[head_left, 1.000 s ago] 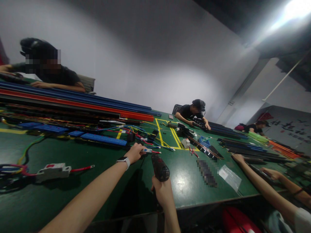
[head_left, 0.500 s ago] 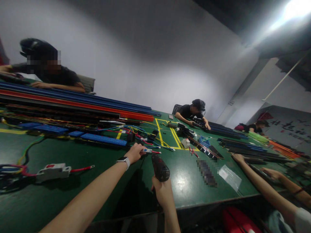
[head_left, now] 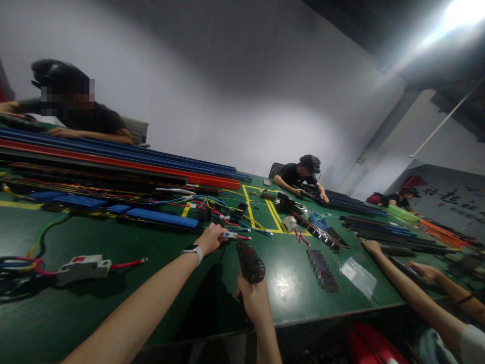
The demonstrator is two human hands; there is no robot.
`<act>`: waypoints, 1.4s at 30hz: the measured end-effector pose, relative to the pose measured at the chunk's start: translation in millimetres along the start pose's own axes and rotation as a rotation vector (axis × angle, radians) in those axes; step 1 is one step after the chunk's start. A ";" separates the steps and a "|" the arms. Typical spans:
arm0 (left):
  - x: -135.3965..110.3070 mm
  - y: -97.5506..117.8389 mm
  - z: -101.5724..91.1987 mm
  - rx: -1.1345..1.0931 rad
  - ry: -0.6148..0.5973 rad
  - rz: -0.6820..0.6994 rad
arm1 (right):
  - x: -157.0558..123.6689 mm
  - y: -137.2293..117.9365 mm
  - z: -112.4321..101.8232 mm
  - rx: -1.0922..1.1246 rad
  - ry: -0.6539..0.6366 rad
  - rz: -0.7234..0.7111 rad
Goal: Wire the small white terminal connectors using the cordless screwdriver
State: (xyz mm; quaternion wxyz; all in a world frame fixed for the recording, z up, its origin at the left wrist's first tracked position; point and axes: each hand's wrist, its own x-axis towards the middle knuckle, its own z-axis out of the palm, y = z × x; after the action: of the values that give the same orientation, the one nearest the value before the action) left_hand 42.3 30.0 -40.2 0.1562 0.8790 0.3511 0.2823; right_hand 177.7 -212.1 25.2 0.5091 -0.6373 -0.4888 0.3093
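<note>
My left hand point(head_left: 211, 239), with a watch on its wrist, is closed around a small white circuit breaker point(head_left: 229, 235). A short red wire point(head_left: 243, 237) with a ring terminal sticks out of the breaker's right side. My right hand point(head_left: 253, 299) grips a black power drill point(head_left: 251, 264) by its handle. The drill's front end points away from me, just below the red wire; whether its bit touches the breaker I cannot tell. Behind my left hand lie tangled coloured wires point(head_left: 215, 203) and a blue socket strip point(head_left: 162, 218).
Another breaker point(head_left: 84, 268) with wires lies at left on the green table point(head_left: 159, 303). Long blue and red profiles point(head_left: 212, 180) stretch across the back. A plastic bag point(head_left: 359, 277) lies at right, near a co-worker's arm point(head_left: 409, 288). Other people sit across the table.
</note>
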 end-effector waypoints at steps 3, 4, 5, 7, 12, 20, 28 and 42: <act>0.1 0.9 -0.8 -0.003 -0.003 -0.002 | -0.5 -2.2 0.0 0.000 -0.005 0.007; 0.2 1.3 -1.2 -0.003 -0.004 -0.004 | -0.7 -3.2 -0.1 -0.003 -0.004 0.011; 0.3 1.8 -1.5 -0.003 -0.004 -0.005 | -0.8 -4.2 -0.1 -0.008 -0.002 0.015; 0.3 2.6 -2.0 -0.005 -0.004 -0.008 | -1.1 -6.1 -0.3 -0.020 0.004 0.019; 0.2 2.6 -1.9 -0.010 -0.011 -0.018 | -1.5 -8.4 -0.6 -0.027 0.015 0.021; 0.6 1.4 -1.5 0.000 -0.016 -0.015 | -1.3 -6.8 -0.2 0.011 0.011 0.004; -1.2 4.8 -3.2 -0.009 -0.016 -0.011 | -0.4 -3.1 0.1 0.003 0.015 -0.002; 1.0 1.1 1.6 -0.005 -0.022 -0.014 | -0.1 -4.0 -0.1 -0.016 0.017 -0.017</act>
State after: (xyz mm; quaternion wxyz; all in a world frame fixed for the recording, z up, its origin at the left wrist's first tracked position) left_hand 44.4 29.9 -40.5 0.1644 0.8791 0.3550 0.2723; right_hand 176.5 -212.3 29.0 0.5108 -0.6399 -0.4922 0.2955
